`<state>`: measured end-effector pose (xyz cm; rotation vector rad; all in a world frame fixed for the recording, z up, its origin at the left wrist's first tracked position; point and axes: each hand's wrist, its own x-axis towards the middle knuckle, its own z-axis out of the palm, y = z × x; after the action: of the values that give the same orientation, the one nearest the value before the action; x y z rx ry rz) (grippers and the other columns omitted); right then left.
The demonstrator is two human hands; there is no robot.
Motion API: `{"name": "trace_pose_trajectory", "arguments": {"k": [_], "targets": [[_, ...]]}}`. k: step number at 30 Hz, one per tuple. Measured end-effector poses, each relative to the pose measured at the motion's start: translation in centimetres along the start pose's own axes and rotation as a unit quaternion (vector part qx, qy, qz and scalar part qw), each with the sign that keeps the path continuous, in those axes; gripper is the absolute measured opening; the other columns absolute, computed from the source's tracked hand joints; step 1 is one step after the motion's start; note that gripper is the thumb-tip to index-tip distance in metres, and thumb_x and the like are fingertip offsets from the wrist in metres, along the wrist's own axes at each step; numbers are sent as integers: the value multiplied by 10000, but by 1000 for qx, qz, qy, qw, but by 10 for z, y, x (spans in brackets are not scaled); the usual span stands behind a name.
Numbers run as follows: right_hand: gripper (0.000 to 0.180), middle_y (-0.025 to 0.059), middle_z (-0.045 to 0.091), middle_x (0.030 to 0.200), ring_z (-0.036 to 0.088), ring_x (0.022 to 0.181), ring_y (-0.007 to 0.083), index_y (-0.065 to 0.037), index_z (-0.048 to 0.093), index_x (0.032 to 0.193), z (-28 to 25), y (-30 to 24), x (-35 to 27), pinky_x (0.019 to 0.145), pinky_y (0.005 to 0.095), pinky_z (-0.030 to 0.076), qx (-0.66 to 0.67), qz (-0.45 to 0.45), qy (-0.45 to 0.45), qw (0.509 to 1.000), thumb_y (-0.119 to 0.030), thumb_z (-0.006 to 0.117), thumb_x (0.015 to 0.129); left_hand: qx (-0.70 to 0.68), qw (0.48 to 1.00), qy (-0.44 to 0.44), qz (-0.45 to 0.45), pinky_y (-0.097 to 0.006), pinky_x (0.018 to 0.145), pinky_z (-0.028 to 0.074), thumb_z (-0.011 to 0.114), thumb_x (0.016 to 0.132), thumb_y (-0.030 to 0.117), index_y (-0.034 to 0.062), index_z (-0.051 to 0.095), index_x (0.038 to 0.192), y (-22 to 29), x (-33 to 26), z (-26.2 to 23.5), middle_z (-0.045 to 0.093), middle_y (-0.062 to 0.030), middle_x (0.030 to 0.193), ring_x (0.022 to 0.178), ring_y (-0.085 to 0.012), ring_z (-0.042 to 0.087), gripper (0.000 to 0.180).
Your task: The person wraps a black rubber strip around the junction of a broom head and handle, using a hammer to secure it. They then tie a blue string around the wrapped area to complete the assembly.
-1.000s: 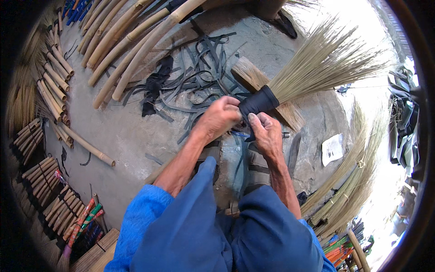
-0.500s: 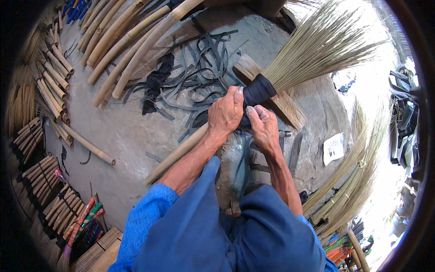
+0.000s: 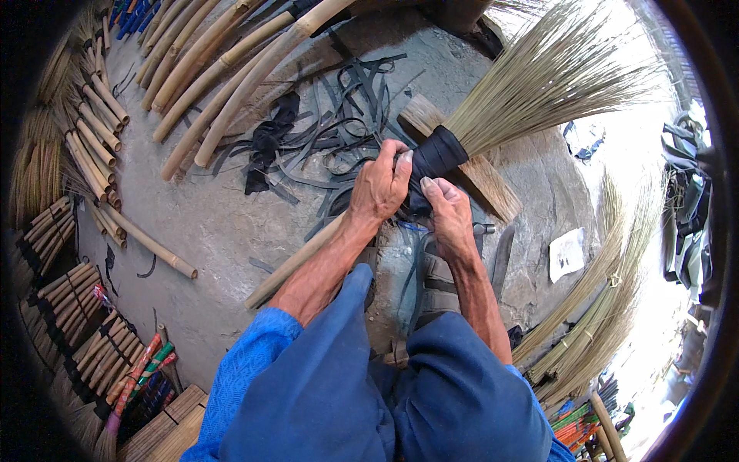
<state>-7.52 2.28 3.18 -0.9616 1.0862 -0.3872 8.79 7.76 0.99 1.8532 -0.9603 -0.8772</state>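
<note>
Fingers of my left hand (image 3: 379, 187) curl around the broom's black-wrapped neck (image 3: 435, 156); my right hand (image 3: 448, 214) pinches the binding below, probably rubber strip. Bristles (image 3: 546, 85) light, springy; grip the stiff wrapped neck.

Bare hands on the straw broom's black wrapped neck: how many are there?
2. The left hand grips the pale straw broom's black wrapped neck; the right hand touches it just below. No others show.
</note>
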Motion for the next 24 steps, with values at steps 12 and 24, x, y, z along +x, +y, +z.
{"name": "trace_pose_trajectory", "arguments": {"k": [12,24], "targets": [[251,-89,589,834,469,656,23,-107,712,1060,-10,2,2,558,243,376,75,36,-49,995,-337,657,1145,-49,998,-45,22,-489,753,607,845,947,354,35,551,1370,10,-1,-10,776,-247,933,849,-407,803,606],[276,-94,533,771,444,637,29,-125,674,1009,-25,5,-1,560,246,361,115,69,-83,988,-372,701,1129,-17,999,-41,9,-476,772,618,883,896,339,40,568,1358,12,-1,-7,786,-234,959,876,-374,811,634]]}}
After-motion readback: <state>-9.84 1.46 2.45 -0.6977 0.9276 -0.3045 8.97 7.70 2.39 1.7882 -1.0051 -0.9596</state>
